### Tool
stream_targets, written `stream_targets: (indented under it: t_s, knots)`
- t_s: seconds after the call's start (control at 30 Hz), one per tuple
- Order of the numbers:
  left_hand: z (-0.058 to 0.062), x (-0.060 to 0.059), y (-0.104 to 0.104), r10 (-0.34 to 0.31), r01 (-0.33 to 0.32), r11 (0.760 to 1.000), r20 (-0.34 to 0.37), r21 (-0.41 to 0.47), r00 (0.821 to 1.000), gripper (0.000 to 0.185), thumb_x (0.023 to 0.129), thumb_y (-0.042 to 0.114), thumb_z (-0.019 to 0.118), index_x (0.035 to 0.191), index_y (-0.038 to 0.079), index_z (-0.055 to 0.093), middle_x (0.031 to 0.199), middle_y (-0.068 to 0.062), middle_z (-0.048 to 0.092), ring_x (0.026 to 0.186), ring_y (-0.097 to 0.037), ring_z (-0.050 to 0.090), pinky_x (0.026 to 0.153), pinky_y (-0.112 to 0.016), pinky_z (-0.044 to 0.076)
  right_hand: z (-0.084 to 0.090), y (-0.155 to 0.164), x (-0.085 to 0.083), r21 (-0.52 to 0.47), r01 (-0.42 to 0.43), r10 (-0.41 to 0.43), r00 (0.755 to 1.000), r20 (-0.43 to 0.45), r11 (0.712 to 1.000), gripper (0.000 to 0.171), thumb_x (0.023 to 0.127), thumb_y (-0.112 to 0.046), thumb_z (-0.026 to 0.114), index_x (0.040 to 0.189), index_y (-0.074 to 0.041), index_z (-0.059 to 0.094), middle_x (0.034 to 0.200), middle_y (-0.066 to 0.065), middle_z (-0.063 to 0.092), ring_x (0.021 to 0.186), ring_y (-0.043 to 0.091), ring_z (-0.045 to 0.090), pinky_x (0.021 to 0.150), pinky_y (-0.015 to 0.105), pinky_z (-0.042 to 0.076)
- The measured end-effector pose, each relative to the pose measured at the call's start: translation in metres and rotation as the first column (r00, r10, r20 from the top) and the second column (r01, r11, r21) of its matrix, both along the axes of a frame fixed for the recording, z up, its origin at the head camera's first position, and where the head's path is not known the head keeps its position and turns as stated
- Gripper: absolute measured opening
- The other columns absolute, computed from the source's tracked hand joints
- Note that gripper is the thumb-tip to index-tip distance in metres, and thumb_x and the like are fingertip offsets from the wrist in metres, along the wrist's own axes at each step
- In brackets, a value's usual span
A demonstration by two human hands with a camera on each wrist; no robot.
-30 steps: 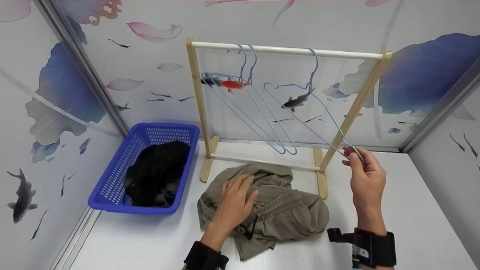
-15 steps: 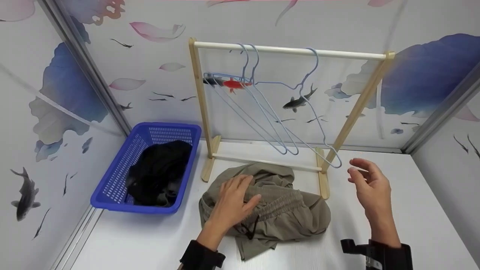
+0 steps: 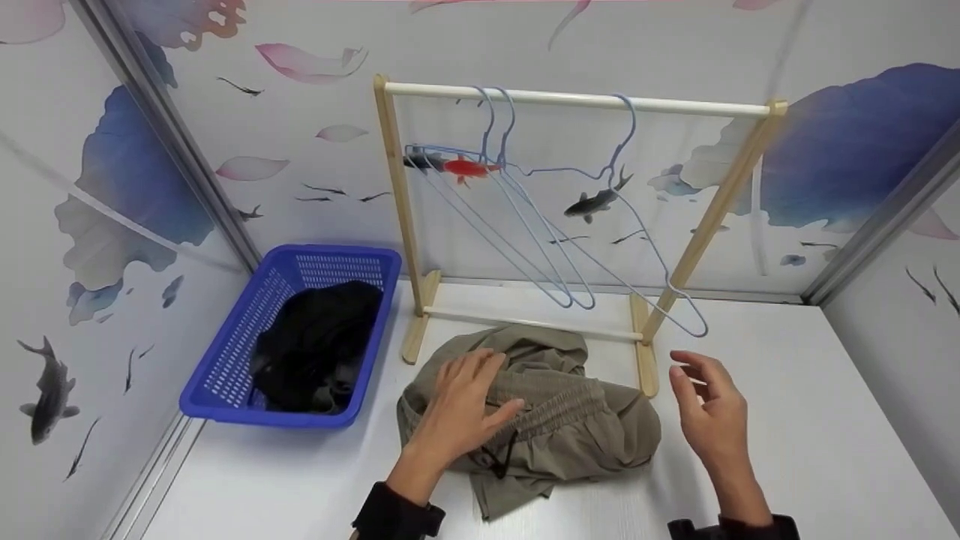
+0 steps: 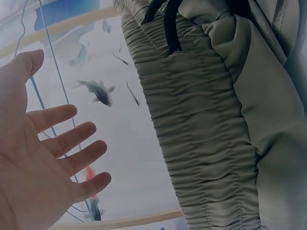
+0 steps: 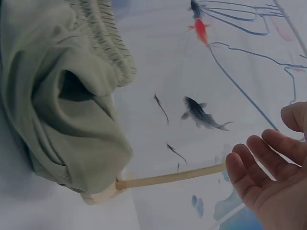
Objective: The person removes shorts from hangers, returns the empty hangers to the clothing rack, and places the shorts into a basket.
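Crumpled olive-grey trousers (image 3: 570, 420) lie on the white table, with a gathered elastic waistband (image 4: 192, 129) and a black drawstring (image 3: 501, 459). Over their left part is my left hand (image 3: 466, 405), its fingers spread and fairly straight; the left wrist view shows the palm beside the waistband. To the right of the trousers, my right hand (image 3: 712, 412) holds nothing, fingers loosely bent. Just above it hangs the lower corner of a blue wire hanger (image 3: 651, 240), apart from the fingers. Two more blue wire hangers (image 3: 517, 217) hang further left on the rod.
A small clothes rack with a white rod (image 3: 555, 99) and wooden posts (image 3: 712, 217) stands behind the trousers. At left, a blue plastic basket (image 3: 217, 409) holds black clothing (image 3: 315, 345). White panels (image 3: 892, 360) printed with fish and petals enclose the table.
My right hand has let go of the right hanger's corner and drawn back, down and nearer the trousers. The freed hanger has swung on the rod. My left hand has barely moved.
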State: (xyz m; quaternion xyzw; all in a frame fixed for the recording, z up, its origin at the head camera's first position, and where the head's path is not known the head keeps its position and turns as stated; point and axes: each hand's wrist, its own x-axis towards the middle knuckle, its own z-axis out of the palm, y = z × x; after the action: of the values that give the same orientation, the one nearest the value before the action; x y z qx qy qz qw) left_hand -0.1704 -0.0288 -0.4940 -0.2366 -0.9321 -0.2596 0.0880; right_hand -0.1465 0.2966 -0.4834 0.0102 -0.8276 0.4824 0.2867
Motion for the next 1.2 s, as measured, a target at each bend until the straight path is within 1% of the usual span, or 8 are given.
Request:
stream_targets:
  t_s: [0.13, 0.27, 0.5, 0.67, 0.77, 0.97, 1.2]
  knots:
    - [-0.002, 0.002, 0.003, 0.012, -0.012, 1.000, -0.051, 0.010, 0.999, 0.071, 0.097, 0.055, 0.066, 0.150, 0.010, 0.051, 0.151, -0.016, 0.048, 0.140, -0.035, 0.045, 0.116, -0.059, 0.031, -0.014, -0.009, 0.003, 0.011, -0.004, 0.005, 0.997, -0.078, 1.000, 0.023, 0.097, 0.007, 0.063, 0.119, 0.006, 0.070, 0.113, 0.018, 0.070, 0.101, -0.007, 0.059, 0.084, 0.006, 0.045]
    - [-0.008, 0.005, 0.009, 0.032, -0.028, 0.999, -0.118, 0.034, 0.992, 0.077, 0.091, 0.054, 0.074, 0.150, 0.010, 0.051, 0.151, -0.015, 0.047, 0.140, -0.034, 0.044, 0.116, -0.060, 0.031, -0.025, -0.018, 0.005, 0.001, 0.001, -0.001, 0.994, -0.111, 1.000, 0.024, 0.095, 0.010, 0.064, 0.118, 0.005, 0.071, 0.111, 0.018, 0.070, 0.101, -0.004, 0.060, 0.083, 0.006, 0.045]
    - [-0.022, 0.011, 0.017, 0.056, -0.040, 0.996, -0.192, 0.084, 0.980, 0.082, 0.087, 0.051, 0.080, 0.150, 0.008, 0.051, 0.149, -0.017, 0.048, 0.140, -0.039, 0.043, 0.113, -0.064, 0.034, -0.037, -0.032, 0.010, -0.010, -0.010, 0.009, 0.993, -0.114, 1.000, 0.025, 0.096, 0.009, 0.063, 0.119, 0.003, 0.072, 0.114, 0.016, 0.071, 0.106, -0.005, 0.058, 0.084, 0.007, 0.044]
    - [-0.029, 0.012, 0.019, 0.070, -0.052, 0.996, -0.246, 0.078, 0.967, 0.083, 0.084, 0.050, 0.082, 0.148, 0.007, 0.053, 0.146, -0.017, 0.051, 0.137, -0.039, 0.046, 0.111, -0.064, 0.037, -0.044, -0.039, 0.013, -0.018, -0.018, 0.016, 0.994, -0.105, 1.000, 0.023, 0.096, 0.009, 0.064, 0.117, 0.002, 0.072, 0.116, 0.014, 0.071, 0.107, -0.002, 0.058, 0.084, 0.007, 0.044]
    - [-0.032, 0.014, 0.021, 0.075, -0.061, 0.996, -0.236, 0.068, 0.969, 0.082, 0.085, 0.052, 0.081, 0.148, 0.008, 0.053, 0.147, -0.015, 0.051, 0.137, -0.038, 0.046, 0.111, -0.064, 0.036, -0.048, -0.044, 0.014, -0.014, -0.022, 0.020, 0.995, -0.096, 1.000, 0.023, 0.097, 0.008, 0.064, 0.117, 0.000, 0.072, 0.117, 0.014, 0.071, 0.108, -0.002, 0.058, 0.085, 0.007, 0.045]
    - [-0.037, 0.019, 0.024, 0.082, -0.075, 0.996, -0.156, 0.051, 0.984, 0.085, 0.086, 0.059, 0.075, 0.151, 0.011, 0.051, 0.151, -0.013, 0.049, 0.142, -0.039, 0.043, 0.114, -0.067, 0.032, -0.052, -0.051, 0.016, -0.013, -0.027, 0.025, 0.996, -0.086, 1.000, 0.023, 0.097, 0.007, 0.064, 0.118, 0.000, 0.072, 0.116, 0.013, 0.070, 0.107, -0.001, 0.059, 0.084, 0.008, 0.046]
    - [-0.049, 0.019, 0.029, 0.086, -0.086, 0.996, -0.131, 0.005, 0.988, 0.091, 0.081, 0.067, 0.075, 0.150, 0.012, 0.053, 0.152, -0.015, 0.048, 0.142, -0.040, 0.042, 0.113, -0.068, 0.032, -0.056, -0.057, 0.017, -0.018, -0.029, 0.027, 0.997, -0.072, 0.999, 0.023, 0.097, 0.007, 0.064, 0.118, 0.001, 0.072, 0.117, 0.013, 0.070, 0.106, 0.000, 0.059, 0.084, 0.008, 0.046]
